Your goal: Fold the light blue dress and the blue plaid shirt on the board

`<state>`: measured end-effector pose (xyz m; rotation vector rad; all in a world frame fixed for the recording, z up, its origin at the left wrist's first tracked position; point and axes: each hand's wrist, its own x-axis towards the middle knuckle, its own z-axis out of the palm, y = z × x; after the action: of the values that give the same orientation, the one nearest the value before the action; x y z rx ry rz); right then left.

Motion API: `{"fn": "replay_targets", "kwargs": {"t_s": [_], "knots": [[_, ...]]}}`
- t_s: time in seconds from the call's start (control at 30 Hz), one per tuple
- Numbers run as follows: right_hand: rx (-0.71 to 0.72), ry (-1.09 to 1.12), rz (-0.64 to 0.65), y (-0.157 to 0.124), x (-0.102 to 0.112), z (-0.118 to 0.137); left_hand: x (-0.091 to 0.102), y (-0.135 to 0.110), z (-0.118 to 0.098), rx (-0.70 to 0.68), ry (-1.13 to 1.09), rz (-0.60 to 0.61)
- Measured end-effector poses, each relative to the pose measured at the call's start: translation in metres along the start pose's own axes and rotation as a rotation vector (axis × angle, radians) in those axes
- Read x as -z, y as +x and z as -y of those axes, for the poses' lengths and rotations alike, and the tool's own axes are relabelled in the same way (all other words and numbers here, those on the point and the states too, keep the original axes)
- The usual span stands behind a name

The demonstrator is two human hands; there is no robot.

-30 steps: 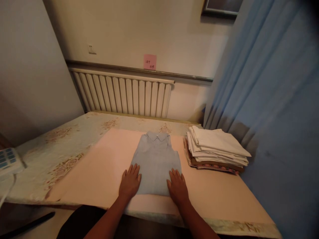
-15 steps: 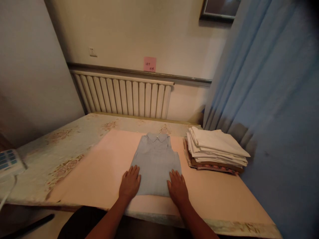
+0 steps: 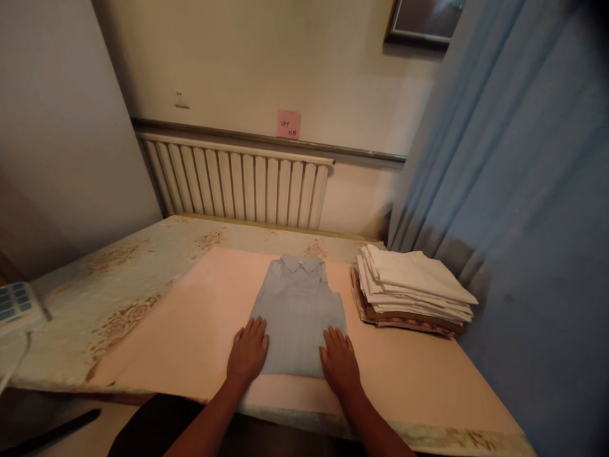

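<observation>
A folded light blue collared shirt (image 3: 297,311) lies on a pink cloth (image 3: 200,324) in the middle of the table, collar pointing away from me. My left hand (image 3: 248,355) rests flat on the shirt's near left corner, fingers stretched out. My right hand (image 3: 339,362) lies flat on the near right corner, fingers also stretched out. Neither hand holds anything.
A stack of folded white and patterned cloths (image 3: 412,289) sits to the right of the shirt. A blue curtain (image 3: 523,222) hangs at the right. A white radiator (image 3: 238,187) lines the far wall. A white device with blue keys (image 3: 16,304) lies at the table's left edge.
</observation>
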<state>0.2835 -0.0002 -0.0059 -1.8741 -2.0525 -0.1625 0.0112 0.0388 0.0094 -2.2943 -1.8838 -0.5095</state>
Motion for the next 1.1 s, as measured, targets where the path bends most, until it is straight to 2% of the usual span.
{"fn": "replay_targets", "kwargs": {"t_s": [0.6,1.1], "knots": [[0.002,0.017,-0.052,-0.0010,-0.0019,-0.0003,-0.0040,0.0004,0.0027,0.001,-0.027,-0.020],[0.001,0.003,-0.032,-0.0015,-0.0005,0.0002,-0.0016,0.0003,0.0018,0.001,-0.027,-0.014]]}}
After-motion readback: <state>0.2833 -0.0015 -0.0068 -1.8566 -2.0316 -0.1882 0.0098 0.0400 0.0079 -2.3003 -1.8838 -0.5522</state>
